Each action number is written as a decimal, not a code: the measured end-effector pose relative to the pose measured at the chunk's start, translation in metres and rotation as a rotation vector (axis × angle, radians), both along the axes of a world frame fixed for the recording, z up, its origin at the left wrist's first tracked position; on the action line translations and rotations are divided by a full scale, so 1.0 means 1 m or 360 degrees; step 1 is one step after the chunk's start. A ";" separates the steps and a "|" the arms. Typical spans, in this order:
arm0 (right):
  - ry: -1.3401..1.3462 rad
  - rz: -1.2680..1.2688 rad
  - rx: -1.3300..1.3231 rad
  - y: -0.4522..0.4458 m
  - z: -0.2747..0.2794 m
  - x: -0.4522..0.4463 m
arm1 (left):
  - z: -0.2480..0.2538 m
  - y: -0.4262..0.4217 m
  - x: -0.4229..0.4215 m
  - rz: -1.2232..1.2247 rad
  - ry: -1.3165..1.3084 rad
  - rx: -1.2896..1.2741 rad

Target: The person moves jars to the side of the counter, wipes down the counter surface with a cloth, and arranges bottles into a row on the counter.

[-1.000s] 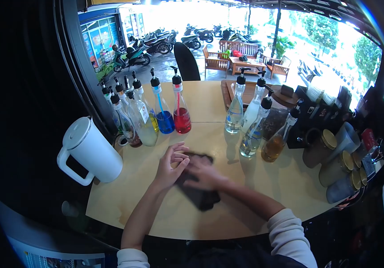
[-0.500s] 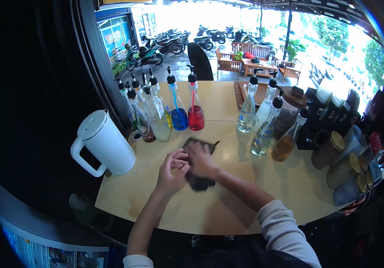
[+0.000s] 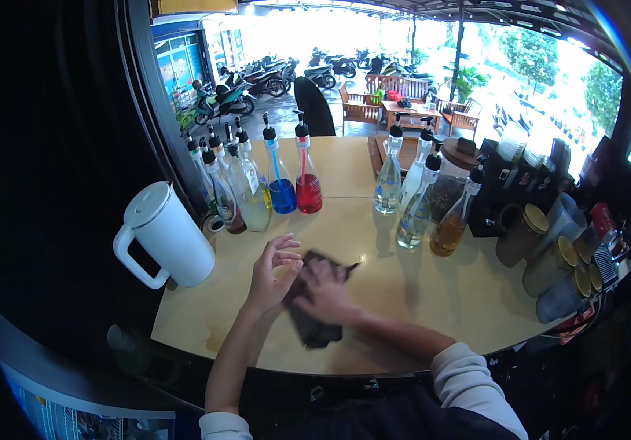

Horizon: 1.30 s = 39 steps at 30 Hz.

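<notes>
A dark cloth (image 3: 314, 323) lies on the light wooden counter (image 3: 389, 293), its outline slightly blurred. My right hand (image 3: 326, 293) rests flat on top of it with the fingers spread. Just to the left, my left hand (image 3: 273, 277) is raised at the cloth's edge, fingers apart and slightly curled, with nothing in it. Beyond my hands stand a bottle of blue liquid (image 3: 283, 195) and a bottle of red liquid (image 3: 308, 192), both with black pump tops.
A white lidded pitcher (image 3: 172, 238) stands at the left. More bottles are clustered behind it, and others, including an amber one (image 3: 447, 233), stand at the right. Jars with gold lids (image 3: 543, 275) line the right edge. Motorbikes and wooden benches are outside.
The cloth and my right hand have shifted towards the counter's near edge since half a second ago. My left hand stays beside them, still open. The camera view has shifted slightly.
</notes>
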State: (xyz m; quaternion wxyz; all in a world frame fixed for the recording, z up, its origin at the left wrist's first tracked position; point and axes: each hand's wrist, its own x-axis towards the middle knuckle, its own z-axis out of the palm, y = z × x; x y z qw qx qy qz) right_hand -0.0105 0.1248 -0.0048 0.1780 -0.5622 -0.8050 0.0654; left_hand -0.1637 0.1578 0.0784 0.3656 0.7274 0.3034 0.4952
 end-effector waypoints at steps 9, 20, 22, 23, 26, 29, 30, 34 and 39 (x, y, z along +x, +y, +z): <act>0.0616 0.0654 -0.0033 0.038 0.005 -0.006 | 0.000 0.032 0.075 -0.0238 0.0067 -0.0082; 0.1001 -0.0409 0.0522 -0.021 0.018 0.182 | -0.066 0.089 0.242 -0.0461 0.0293 -0.0103; 0.1107 -0.0496 0.0576 -0.028 0.017 0.192 | -0.053 0.081 0.257 -0.0699 0.0273 -0.0444; 0.1106 -0.0497 0.0566 -0.030 0.016 0.196 | -0.048 0.077 0.259 -0.0482 0.0437 -0.0374; 0.1092 -0.0521 0.0529 -0.032 0.014 0.202 | -0.072 0.093 0.270 -0.0472 0.0347 -0.0289; 0.1008 -0.0498 0.0514 -0.021 0.001 0.211 | -0.071 0.089 0.261 -0.0316 0.0374 -0.0223; 0.0940 -0.0462 0.0541 -0.013 -0.003 0.213 | -0.073 0.090 0.255 -0.0303 0.0374 -0.0230; 0.0896 -0.0459 0.0470 0.019 -0.025 0.214 | -0.071 0.096 0.224 -0.0069 0.0366 -0.0178; 0.0335 -0.0616 0.0186 0.040 -0.017 0.202 | -0.053 0.107 0.199 0.0152 0.0204 -0.0282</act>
